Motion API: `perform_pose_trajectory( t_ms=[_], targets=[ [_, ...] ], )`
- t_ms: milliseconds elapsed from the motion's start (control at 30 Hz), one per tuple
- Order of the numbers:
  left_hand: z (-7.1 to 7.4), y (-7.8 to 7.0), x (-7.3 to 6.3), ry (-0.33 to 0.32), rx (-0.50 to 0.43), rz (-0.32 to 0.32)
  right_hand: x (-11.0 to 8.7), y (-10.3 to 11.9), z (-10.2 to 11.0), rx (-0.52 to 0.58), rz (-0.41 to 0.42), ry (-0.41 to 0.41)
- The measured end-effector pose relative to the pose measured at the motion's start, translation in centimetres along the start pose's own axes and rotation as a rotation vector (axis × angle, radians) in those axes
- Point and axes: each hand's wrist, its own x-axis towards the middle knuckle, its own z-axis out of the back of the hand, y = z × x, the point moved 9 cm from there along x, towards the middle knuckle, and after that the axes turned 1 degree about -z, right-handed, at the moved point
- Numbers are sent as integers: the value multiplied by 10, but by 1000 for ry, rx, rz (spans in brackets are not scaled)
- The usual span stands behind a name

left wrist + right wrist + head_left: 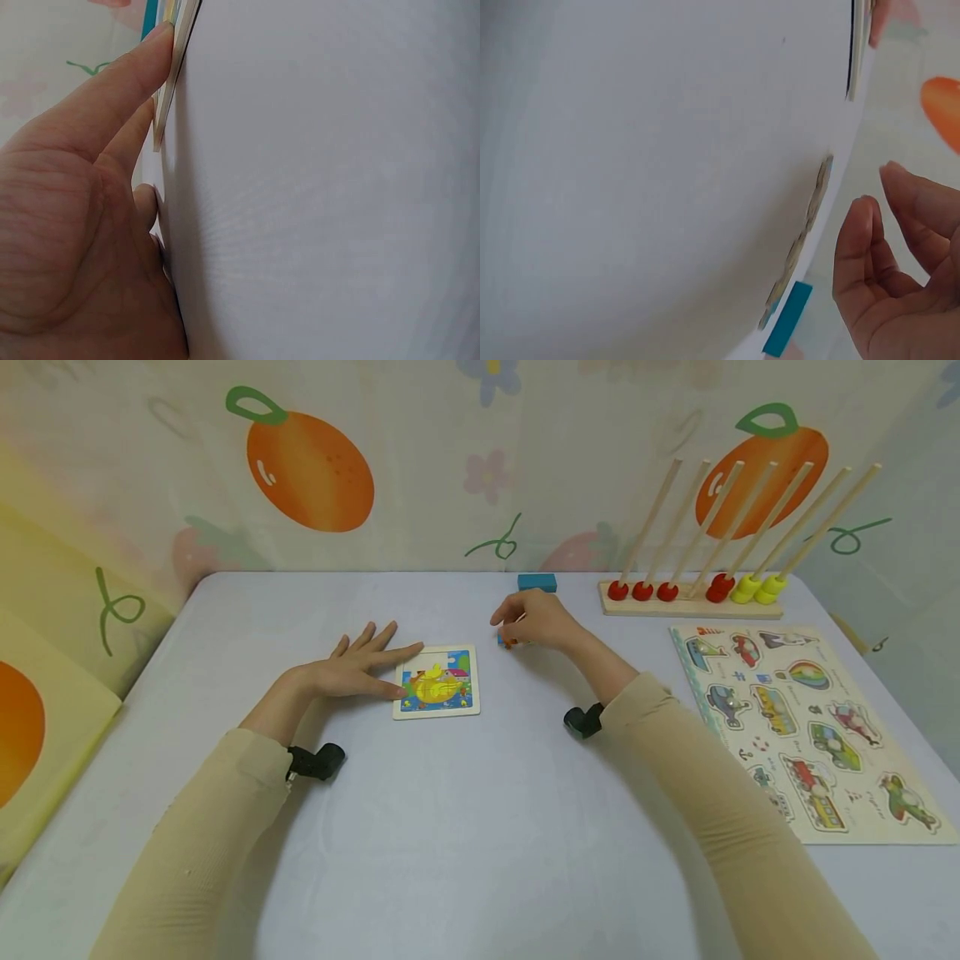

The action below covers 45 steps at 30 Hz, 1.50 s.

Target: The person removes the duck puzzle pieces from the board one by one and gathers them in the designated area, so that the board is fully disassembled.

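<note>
A small jigsaw puzzle in a pale frame (437, 716) lies on the table, showing a yellow duck-like figure, with bare backing at its upper left. My left hand (341, 675) is spread at its left side, thumb and forefinger touching the frame's edge. The left wrist view shows the thumb (142, 71) on the frame's edge. To the right of the puzzle, my right hand (542, 620) hovers with loosely bent fingers over loose puzzle pieces (506, 642), partly hidden below it. In the right wrist view, thumb and fingers are apart with nothing between them, above the row of pieces (799, 244).
A blue block (537, 582) sits at the table's back edge, beyond my right hand. Back right stands a wooden peg counter (693, 608) with red and yellow beads. A large vehicle puzzle board (720, 652) lies at the right, beside my right forearm.
</note>
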Motion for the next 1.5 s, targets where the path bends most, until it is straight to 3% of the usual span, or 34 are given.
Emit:
perform_pose_trajectory(
  t_ms=[900,1500],
  targets=[
    [-1,0,2,-8,5,20,2,43,-51,-34,147,162],
    [-1,0,1,0,5,8,1,48,-65,-99,108,217]
  ],
)
